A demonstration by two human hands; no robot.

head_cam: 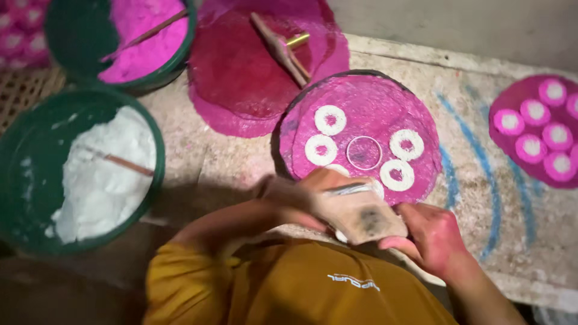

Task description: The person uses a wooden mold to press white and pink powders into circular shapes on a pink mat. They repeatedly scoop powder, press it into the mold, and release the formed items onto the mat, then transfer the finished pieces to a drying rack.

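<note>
Piping bag point(361, 216) in both closed grips, left hand point(301, 195), right hand point(430, 238).

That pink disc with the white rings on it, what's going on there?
A person in a mustard shirt holds a small white piping bag in both hands, left hand and right hand, over the near edge of a round pink disc. Four thick white paste rings and one thin ring outline lie on it. A green tub of white paste and a green tub of pink powder stand to the left.
</note>
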